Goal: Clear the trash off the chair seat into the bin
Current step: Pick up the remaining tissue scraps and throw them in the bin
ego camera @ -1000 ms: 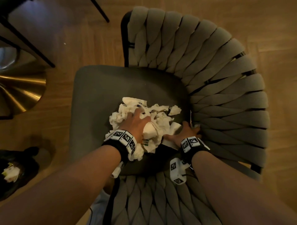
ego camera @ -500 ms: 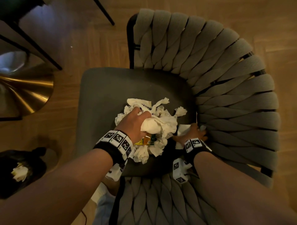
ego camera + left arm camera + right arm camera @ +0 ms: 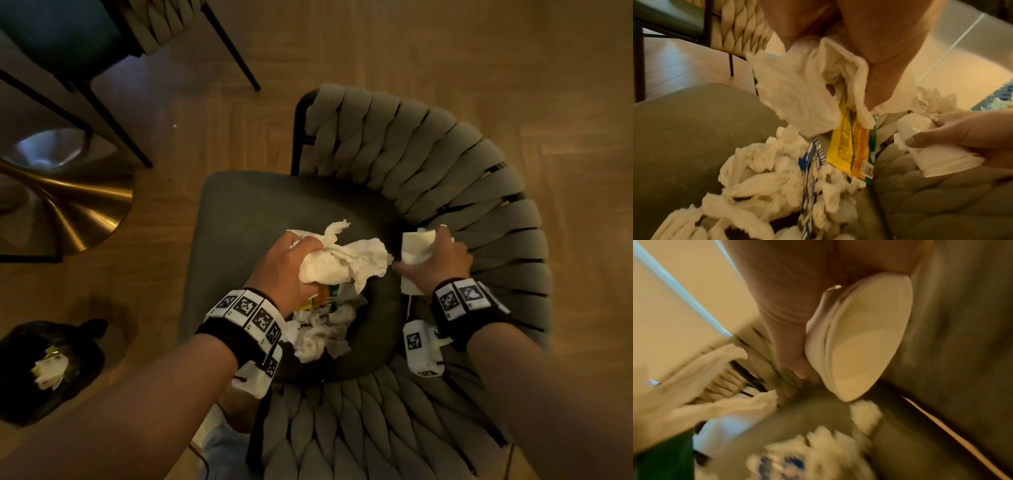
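Observation:
My left hand (image 3: 294,260) grips a bunch of white tissues (image 3: 346,263) with a yellow wrapper (image 3: 325,294) hanging from it, lifted just above the grey chair seat (image 3: 253,212). In the left wrist view the tissues (image 3: 803,97) and yellow wrapper (image 3: 849,146) dangle over more crumpled tissues (image 3: 756,186) and a blue-and-white wrapper (image 3: 812,162) lying on the seat. My right hand (image 3: 438,257) holds a squashed white paper cup (image 3: 416,250) near the woven backrest; the cup (image 3: 859,337) is flattened in the right wrist view. The black-lined bin (image 3: 44,363) sits on the floor at lower left.
The chair's woven backrest (image 3: 462,205) curves round the right and near sides of the seat. A gold table base (image 3: 65,205) and another chair (image 3: 85,34) with dark legs stand to the upper left. Wooden floor (image 3: 164,274) lies between seat and bin.
My left hand closed on the tissues and wrapper and lifted them off the pile. My right hand picked up the paper cup by the backrest and raised it.

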`<state>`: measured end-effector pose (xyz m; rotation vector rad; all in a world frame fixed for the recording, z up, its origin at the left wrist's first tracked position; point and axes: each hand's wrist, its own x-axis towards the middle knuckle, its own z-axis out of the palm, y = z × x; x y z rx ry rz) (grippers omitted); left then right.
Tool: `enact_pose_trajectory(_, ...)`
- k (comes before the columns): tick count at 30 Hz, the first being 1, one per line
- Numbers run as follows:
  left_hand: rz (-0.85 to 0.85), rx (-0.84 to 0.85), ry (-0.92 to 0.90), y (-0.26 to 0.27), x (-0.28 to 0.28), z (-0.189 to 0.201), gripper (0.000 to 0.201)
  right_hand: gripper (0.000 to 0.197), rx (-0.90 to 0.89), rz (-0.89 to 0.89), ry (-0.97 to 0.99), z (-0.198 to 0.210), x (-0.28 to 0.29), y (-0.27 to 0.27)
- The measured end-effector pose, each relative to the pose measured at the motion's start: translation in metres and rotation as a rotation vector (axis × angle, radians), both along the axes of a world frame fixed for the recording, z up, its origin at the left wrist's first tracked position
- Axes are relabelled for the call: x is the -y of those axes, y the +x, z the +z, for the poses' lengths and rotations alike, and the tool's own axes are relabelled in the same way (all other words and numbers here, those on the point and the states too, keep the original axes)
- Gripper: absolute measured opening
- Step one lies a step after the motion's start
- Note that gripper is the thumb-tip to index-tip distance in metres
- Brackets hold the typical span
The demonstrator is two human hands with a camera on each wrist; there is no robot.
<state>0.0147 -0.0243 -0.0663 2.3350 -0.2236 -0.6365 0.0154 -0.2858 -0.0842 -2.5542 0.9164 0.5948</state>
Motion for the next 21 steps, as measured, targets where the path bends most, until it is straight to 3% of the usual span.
enact_pose_trajectory(7,0.270,0.129,-0.127,0.002,-0.069,0.071,0.056,0.095,0.223,0.205,0.130,0.073,-0.060,0.044)
enact_pose_trajectory(13,0.546,0.243,-0.110,-0.037,-0.187,0.113,0.058,0.098,0.261,0.495,0.259,0.093,-0.179,0.068)
enact_pose_trajectory(17,0.813,0.254,-0.129,-0.089,-0.283,0.111,0.054,0.092,0.237,0.695,0.364,0.090,-0.290,0.061)
enact_pose_trajectory(21,1.068,0.124,-0.111,-0.158,-0.381,0.072,0.051,0.092,0.155,0.856,0.436,0.066,-0.399,0.026)
